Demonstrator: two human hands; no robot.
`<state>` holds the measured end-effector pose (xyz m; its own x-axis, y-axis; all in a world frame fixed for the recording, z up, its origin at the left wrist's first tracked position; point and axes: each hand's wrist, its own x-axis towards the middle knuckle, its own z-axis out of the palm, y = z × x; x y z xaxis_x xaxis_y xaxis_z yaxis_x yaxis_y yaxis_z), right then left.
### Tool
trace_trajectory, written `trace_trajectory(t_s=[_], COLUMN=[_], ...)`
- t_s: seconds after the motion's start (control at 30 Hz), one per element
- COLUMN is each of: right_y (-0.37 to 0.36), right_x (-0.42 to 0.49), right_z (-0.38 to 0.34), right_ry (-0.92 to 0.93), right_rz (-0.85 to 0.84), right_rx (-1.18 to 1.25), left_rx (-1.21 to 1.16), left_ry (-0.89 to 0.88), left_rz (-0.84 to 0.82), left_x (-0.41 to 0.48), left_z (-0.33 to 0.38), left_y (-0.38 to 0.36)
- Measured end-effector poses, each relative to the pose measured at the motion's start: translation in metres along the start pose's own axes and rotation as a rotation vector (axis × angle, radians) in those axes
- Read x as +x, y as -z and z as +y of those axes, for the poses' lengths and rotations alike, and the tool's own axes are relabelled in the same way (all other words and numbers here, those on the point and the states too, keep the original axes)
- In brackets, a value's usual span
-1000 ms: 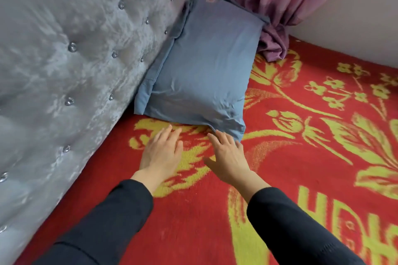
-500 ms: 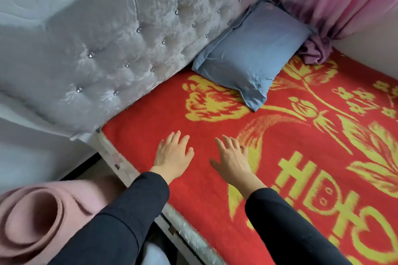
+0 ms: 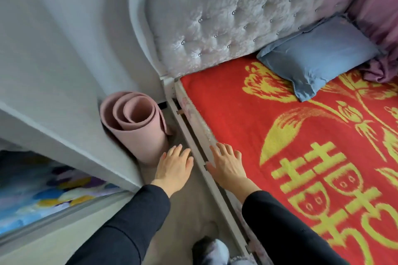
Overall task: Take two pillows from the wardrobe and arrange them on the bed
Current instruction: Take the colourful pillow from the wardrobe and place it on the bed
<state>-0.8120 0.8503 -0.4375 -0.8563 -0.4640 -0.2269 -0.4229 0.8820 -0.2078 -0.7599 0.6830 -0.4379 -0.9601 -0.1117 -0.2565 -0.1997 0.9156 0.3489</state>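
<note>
A blue pillow (image 3: 318,54) leans against the tufted grey headboard (image 3: 219,26) at the far corner of the bed. The bed (image 3: 247,118) is covered by a red blanket with yellow flowers. My left hand (image 3: 175,164) hovers over the floor beside the bed, fingers apart and empty. My right hand (image 3: 226,162) is above the bed's near edge, also spread and empty. Both arms wear dark sleeves. Only one pillow is in view.
A rolled pink mat (image 3: 135,122) stands on the floor between the bed frame and a white panel (image 3: 64,135). Colourful fabric (image 3: 43,187) shows at the lower left. Pink curtains (image 3: 379,6) hang at the far right, bunched beside the pillow. A slippered foot (image 3: 212,249) is below.
My view has pulled back and swung left, away from the pillow. Both hands have drawn back from the pillow to the bed's near edge, the left one now off the bed.
</note>
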Motion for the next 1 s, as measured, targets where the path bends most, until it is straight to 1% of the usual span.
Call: trace_trajectory(t_s=[0.13, 0.33, 0.47, 0.53, 0.67, 0.8, 0.9, 1.0], right_y=[-0.022, -0.069, -0.1, -0.114, -0.146, -0.194, -0.246, -0.313], right_x=[-0.025, -0.073, -0.081, -0.077, -0.052, -0.004, 0.043, 0.089], right_z=[-0.084, -0.23, -0.318, -0.355, -0.417, -0.468, -0.499, -0.524], right_ry=[0.066, 0.17, 0.284, 0.335, 0.39, 0.404, 0.391, 0.37], right_rz=[-0.027, -0.051, -0.065, -0.082, -0.116, -0.142, -0.164, -0.185], right_rx=[-0.001, 0.031, 0.022, 0.004, -0.036, -0.047, -0.051, -0.046], left_rx=[0.006, 0.009, 0.01, 0.007, -0.029, -0.081, -0.092, -0.087], left_ry=[0.06, 0.171, 0.286, 0.317, 0.384, 0.434, 0.469, 0.49], left_rz=[0.07, 0.149, 0.181, 0.2, 0.212, 0.221, 0.22, 0.222], left_x=[-0.07, -0.191, -0.243, -0.259, -0.267, -0.246, -0.219, -0.192], left_z=[-0.067, -0.194, -0.277, -0.314, -0.386, -0.465, -0.531, -0.598], left_y=[0.004, 0.02, 0.031, 0.033, 0.028, 0.011, -0.014, -0.052])
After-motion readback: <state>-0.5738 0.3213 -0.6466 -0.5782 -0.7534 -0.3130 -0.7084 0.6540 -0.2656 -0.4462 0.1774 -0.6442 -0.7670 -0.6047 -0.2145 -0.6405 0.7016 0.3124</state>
